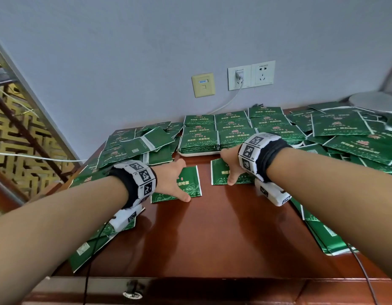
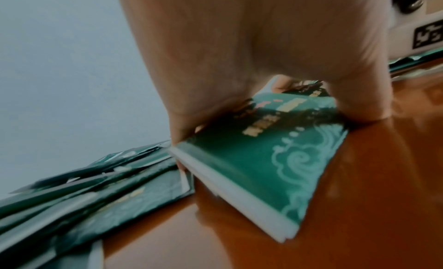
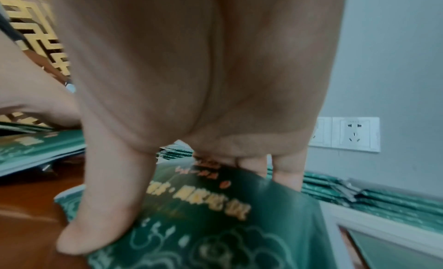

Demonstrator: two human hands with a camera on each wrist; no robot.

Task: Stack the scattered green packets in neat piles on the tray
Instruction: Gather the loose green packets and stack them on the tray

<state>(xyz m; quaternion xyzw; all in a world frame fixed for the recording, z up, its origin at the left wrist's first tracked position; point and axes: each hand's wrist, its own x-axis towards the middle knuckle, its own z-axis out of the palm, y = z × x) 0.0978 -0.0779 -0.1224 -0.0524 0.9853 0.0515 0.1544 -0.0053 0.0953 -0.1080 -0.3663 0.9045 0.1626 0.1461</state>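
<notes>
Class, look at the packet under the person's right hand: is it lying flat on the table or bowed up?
Bowed up. In the right wrist view the packet arches between thumb and fingers of the right hand.

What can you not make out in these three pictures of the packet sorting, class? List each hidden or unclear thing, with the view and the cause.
- Left hand fingertips: head view, hidden by the hand's own back.
- Print on the packet under the left hand: left wrist view, blurred.
- Tray: head view, only a front rim shows; stacked packets cover the rest.
- Right hand fingertips: right wrist view, behind the packet under the right hand.
</notes>
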